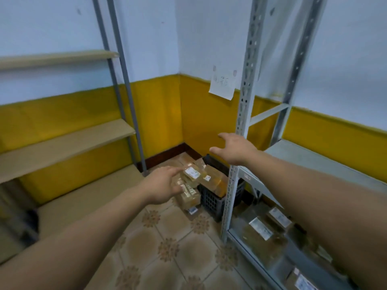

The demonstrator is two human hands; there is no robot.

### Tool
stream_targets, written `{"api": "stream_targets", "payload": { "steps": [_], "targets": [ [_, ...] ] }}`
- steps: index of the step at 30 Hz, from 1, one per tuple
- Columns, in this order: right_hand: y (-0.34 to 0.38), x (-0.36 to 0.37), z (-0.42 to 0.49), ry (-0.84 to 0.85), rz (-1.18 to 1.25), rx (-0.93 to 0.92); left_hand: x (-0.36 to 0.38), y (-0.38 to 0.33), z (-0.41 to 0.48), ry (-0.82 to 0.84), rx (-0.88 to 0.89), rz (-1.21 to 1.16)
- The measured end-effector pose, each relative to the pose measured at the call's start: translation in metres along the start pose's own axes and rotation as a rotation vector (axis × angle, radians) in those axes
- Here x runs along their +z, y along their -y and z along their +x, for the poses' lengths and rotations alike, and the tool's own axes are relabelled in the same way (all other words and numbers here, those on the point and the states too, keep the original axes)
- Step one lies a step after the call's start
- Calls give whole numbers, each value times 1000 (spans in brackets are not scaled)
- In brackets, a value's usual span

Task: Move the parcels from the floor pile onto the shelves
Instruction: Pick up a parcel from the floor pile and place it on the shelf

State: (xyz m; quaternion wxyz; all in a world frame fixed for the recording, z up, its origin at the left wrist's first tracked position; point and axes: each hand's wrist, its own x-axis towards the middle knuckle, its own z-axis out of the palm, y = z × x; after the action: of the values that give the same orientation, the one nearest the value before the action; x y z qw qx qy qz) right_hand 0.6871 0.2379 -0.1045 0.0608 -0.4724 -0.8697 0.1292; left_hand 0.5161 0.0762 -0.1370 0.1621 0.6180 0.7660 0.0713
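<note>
Probably light, stiff, tape-slick parcels [191, 174]; best gripped across opposite edges. Right hand [234, 148] fingers spread, empty; left hand [164, 185] fingers at the pile [188, 198], hold unclear.

Single view: wide-angle camera on head, facing forward and down into room corner [180, 101]. Mid-frame: left grip [162, 185] and right grip [235, 148], forearms entering from lower corners, close to lens. Just beyond: parcel pile [191, 178] on floor [167, 248]. At left edge wooden shelves [69, 141], at right metal rack [244, 114]. Frame blurred.
</note>
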Motion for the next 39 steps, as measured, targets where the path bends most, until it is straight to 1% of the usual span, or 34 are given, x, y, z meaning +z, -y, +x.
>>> {"api": "stream_targets", "payload": {
  "steps": [4,10,15,18,20,24,27,29,34,39],
  "targets": [
    [20,26,59,41,16,-35,-4,37,40,28,-32,-13],
    [25,56,162,105,43,-31,-15,87,126,58,-103,-53],
    [23,76,227,186,48,17,-20,128,183,110,-147,-74],
    [18,89,258,225,59,63,-21,149,223,155,-138,-97],
    [13,97,279,223,82,117,-20,162,254,196,-122,-115],
    [2,117,322,229,102,266,-21,189,325,268,-27,-108],
    [-5,134,353,247,133,387,-20,214,379,368,93,-71],
    [-9,142,370,249,162,467,-19,230,416,437,135,-95],
    [-32,160,390,263,277,670,-3,236,499,533,158,-127],
    [-86,182,419,260,372,834,31,217,576,649,140,-84]
  ]
}}
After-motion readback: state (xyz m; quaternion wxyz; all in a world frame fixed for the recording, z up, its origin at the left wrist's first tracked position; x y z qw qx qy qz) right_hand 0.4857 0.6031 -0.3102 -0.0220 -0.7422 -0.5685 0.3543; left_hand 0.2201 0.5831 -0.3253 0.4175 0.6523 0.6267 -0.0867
